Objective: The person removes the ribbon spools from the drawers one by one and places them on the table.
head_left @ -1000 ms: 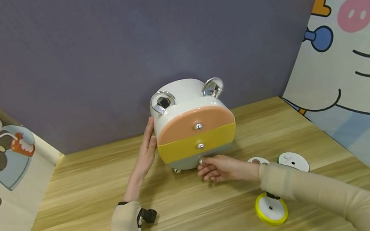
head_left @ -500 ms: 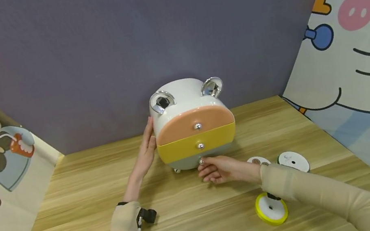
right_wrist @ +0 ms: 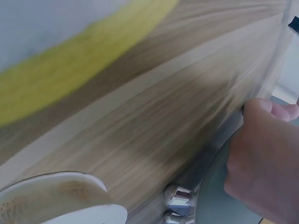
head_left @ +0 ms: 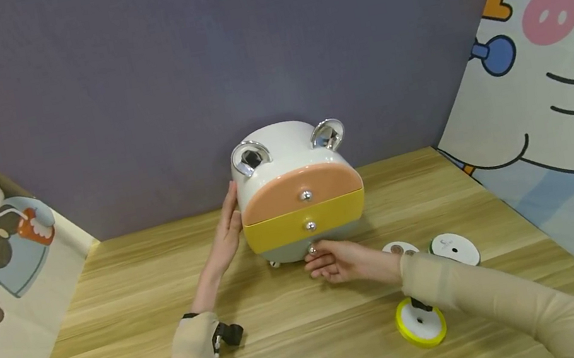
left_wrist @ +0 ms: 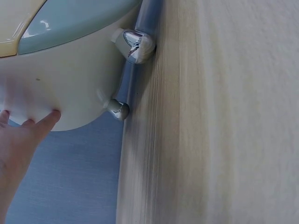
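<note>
A small white drawer box [head_left: 281,145] with two silver ears stands at the back of the table. Its front has an orange drawer [head_left: 273,199], a yellow drawer [head_left: 279,231] and a grey-green drawer [head_left: 283,253], each with a silver knob, all flush. My left hand [head_left: 226,234] rests against the box's left side with straight fingers; in the left wrist view its fingertips [left_wrist: 55,114] touch the white wall. My right hand [head_left: 338,261] pinches the bottom drawer's knob [head_left: 312,251] between thumb and forefinger, the other fingers loosely curled below.
Right of the box, partly behind the right sleeve, lie a white ribbon spool [head_left: 400,247], a second spool with a green edge [head_left: 456,249] and one wound in yellow [head_left: 421,323]. A dark wall [head_left: 146,101] rises behind the wooden table [head_left: 295,356].
</note>
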A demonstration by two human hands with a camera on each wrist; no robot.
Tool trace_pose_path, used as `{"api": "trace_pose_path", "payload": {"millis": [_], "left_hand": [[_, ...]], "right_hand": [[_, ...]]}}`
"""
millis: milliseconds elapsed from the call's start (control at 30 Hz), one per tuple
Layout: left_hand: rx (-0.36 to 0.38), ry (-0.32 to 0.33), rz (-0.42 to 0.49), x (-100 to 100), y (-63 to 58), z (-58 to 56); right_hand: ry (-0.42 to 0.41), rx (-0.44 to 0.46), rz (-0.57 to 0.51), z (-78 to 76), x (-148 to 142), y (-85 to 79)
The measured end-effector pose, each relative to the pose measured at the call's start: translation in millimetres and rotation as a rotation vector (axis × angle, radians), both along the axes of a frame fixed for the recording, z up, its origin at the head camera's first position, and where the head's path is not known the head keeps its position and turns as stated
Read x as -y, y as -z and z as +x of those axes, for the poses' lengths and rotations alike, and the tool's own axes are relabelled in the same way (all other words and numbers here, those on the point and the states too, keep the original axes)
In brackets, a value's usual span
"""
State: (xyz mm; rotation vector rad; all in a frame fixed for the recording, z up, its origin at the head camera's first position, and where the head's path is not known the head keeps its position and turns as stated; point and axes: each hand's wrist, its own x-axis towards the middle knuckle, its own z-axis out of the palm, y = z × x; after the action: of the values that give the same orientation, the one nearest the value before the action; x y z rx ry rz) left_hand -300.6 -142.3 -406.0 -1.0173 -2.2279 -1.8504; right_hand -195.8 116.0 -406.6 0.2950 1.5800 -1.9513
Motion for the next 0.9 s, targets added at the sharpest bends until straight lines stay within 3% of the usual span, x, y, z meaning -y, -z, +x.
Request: {"api": "trace_pose_path", "payload": {"millis": [133,367,567,700,900], "left_hand": [[0.004,-0.017,-0.014,-1,-1.5,1.8],[0.022,-0.014,-0.042,-2,-23.9,19.5],[0.022,-0.019,-0.047,-3,-29.2,23.0],[0.012,-0.018,-0.043,-3,-27.1,22.4],[-0.064,0.015,-0.012,0,-4.6,2.3]], "right_hand": [[0.007,0.005,-0.004,2.8,1,0.0],[0.017,0.030,0.005,6.6,0,-0.8],[0.013,0.034,0.000,2.6,1,-3.9],[0.000,0.039,0.007,0.0,0,-4.5],[-0.013,0.038,0.016,-2.9,0,-5.6]]}}
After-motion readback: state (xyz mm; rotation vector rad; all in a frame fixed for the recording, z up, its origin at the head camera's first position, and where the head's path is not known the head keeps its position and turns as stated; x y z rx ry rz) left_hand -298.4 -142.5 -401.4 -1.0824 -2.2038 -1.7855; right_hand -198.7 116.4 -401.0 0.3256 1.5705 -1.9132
